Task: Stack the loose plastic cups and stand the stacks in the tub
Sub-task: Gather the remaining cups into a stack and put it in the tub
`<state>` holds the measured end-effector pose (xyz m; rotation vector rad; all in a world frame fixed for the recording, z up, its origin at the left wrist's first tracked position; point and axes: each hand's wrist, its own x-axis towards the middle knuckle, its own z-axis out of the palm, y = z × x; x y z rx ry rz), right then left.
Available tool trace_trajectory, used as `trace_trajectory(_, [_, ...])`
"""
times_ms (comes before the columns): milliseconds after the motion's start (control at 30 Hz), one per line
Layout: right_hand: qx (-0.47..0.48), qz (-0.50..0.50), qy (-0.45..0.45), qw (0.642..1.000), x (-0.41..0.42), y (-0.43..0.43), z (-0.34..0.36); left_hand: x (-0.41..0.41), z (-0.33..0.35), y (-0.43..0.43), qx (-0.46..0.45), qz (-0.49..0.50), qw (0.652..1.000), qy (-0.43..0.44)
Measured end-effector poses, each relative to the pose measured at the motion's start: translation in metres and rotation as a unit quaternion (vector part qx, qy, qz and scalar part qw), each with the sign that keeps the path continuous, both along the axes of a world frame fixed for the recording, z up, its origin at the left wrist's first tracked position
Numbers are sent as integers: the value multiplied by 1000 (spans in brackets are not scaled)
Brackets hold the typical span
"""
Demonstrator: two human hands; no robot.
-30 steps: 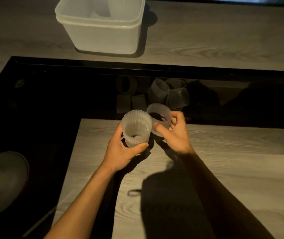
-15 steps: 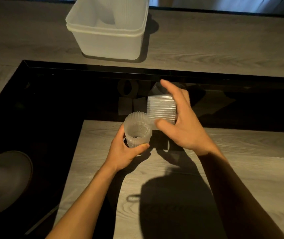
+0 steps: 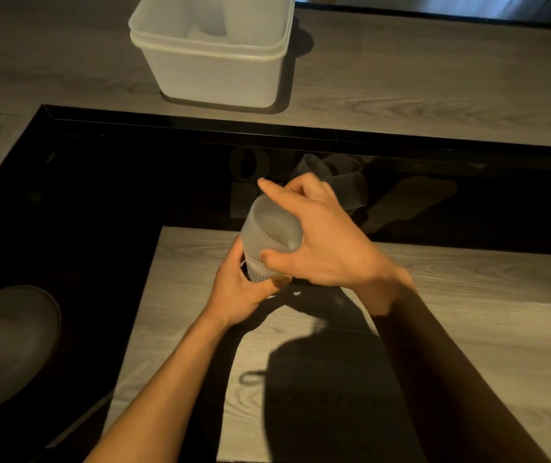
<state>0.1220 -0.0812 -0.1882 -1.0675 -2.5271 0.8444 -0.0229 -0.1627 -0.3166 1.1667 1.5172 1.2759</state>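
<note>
Two ribbed translucent plastic cups [image 3: 269, 237] sit one inside the other, held between both hands above the wooden board's far edge. My left hand [image 3: 240, 289] grips the lower cup from below and the left. My right hand [image 3: 320, 242] holds the upper cup from above, thumb at its near side and fingers over its far rim. The white tub [image 3: 214, 66] stands on the far counter, with a tall stack of cups [image 3: 254, 20] upright inside it. Several loose cups [image 3: 344, 185] lie on the dark glass behind my hands, dim and partly hidden.
A wooden board [image 3: 434, 312] lies over the black glass hob [image 3: 83, 195]. A dark round dish [image 3: 6, 342] sits at the left edge. Grey counter [image 3: 434, 88] runs behind the hob.
My right hand has brought its cup over and down into the cup held by my left hand. The two cups are now nested. The view has shifted slightly.
</note>
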Motion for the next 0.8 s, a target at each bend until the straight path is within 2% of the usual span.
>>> trace_trajectory(367, [83,22,-135,987,-20,-5,9,-2,-2,1,4,-18,1000,17])
trace_trajectory(500, [15,44,-191,980,-17,-6,-5,0,4,0,16,-8,999,31])
trace_trajectory(600, [21,48,-193,980,-16,-9,-15,2,7,1,29,2,999,46])
trace_trajectory(667, [-33,46,-125,991,-12,-8,-17,2,4,1,17,-1,999,42])
trace_trajectory(700, [-95,38,-54,993,-9,-7,-18,1,2,1,9,-6,999,37])
trace_trajectory(767, [-200,-3,127,971,0,-3,-25,1,-2,2,-8,-3,999,41])
trace_trajectory(800, [-217,-47,209,952,4,0,-32,1,-3,2,-15,7,999,46])
